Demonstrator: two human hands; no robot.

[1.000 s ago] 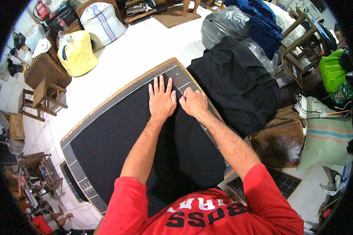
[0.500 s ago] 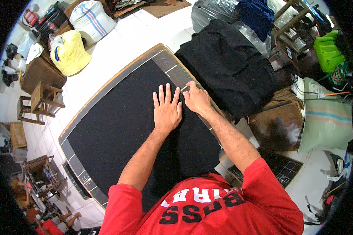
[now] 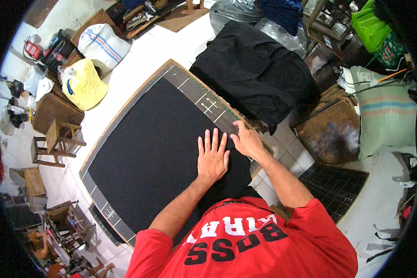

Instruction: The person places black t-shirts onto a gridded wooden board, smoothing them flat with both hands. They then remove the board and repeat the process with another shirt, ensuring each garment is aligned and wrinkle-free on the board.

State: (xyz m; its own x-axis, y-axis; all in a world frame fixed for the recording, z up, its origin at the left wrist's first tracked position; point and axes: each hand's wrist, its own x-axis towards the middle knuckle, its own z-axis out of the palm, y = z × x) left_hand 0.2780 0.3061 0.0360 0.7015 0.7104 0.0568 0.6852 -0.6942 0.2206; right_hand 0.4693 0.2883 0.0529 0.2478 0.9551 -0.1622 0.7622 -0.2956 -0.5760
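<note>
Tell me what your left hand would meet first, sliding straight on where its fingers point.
The left hand would first cross onto the white-marked board, then probably reach the black cloth heap, though depth is unclear.

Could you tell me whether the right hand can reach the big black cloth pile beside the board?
Probably yes: the right hand is at the edge of the board, near the black cloth pile, and nothing visible blocks the way.

Black cloth [image 3: 157,143] partly hidden by red shirt [image 3: 282,252], navy bundle [image 3: 281,15] cut off above
</note>
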